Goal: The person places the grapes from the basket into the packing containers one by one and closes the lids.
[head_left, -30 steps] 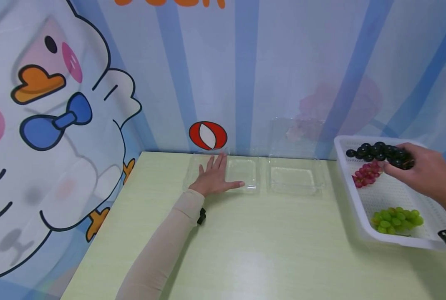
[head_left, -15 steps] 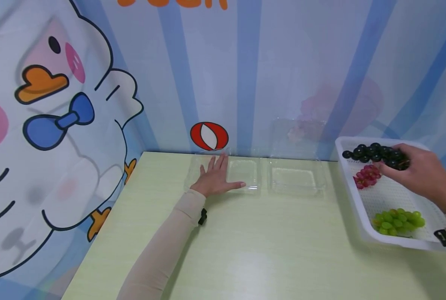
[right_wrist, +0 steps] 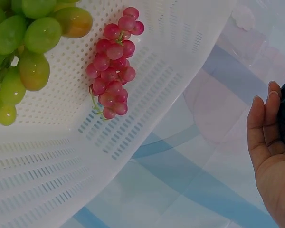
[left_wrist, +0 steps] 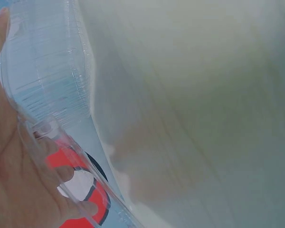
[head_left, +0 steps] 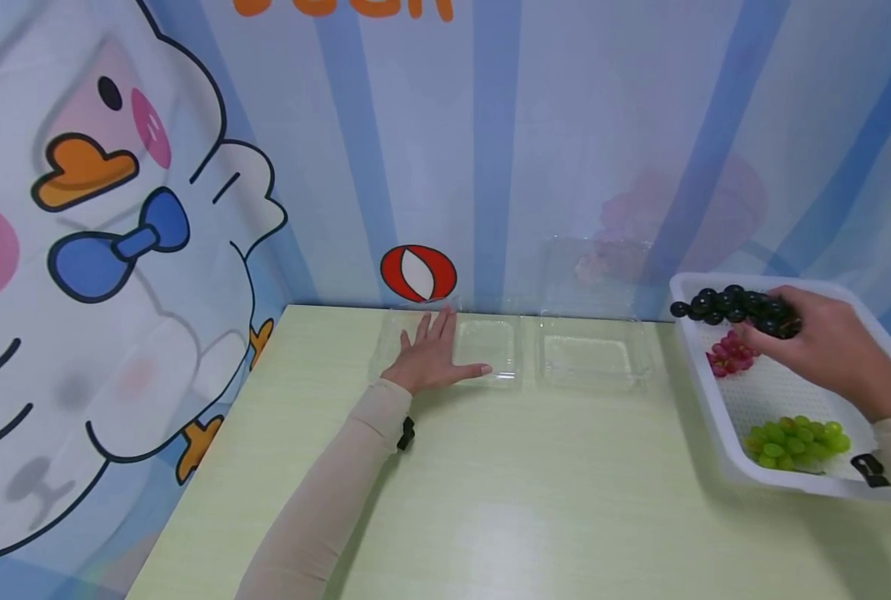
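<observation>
Currently my right hand (head_left: pixel 828 346) clamps the black grapes (head_left: pixel 736 310) over the basket (head_left: pixel 790 479), their long axis pointing left toward the right box (head_left: pixel 588 354), while my left hand (head_left: pixel 428 358), fingers apart, touches the left box (head_left: pixel 486 340).

Orange lettering (head_left: pixel 379 7) on backdrop (head_left: pixel 430 125) — cropped, unreadable.

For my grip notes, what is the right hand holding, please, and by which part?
Black grapes, held by the bunch's right end in the head view.
</observation>
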A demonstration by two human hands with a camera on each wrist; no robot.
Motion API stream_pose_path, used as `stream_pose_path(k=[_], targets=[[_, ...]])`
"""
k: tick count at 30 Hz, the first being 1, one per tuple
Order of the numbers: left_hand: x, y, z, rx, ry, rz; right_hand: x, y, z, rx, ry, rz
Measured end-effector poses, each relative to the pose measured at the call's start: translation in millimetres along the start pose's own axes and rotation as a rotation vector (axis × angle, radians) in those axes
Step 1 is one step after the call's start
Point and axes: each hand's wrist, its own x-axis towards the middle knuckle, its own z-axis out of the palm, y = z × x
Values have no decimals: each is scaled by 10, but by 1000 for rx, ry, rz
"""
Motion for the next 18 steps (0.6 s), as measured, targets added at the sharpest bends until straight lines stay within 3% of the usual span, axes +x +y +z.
stream_pose_path(k=[18], targets=[[-17,6,-10,-16,0,4,99,-135,26,39,-23,-61]])
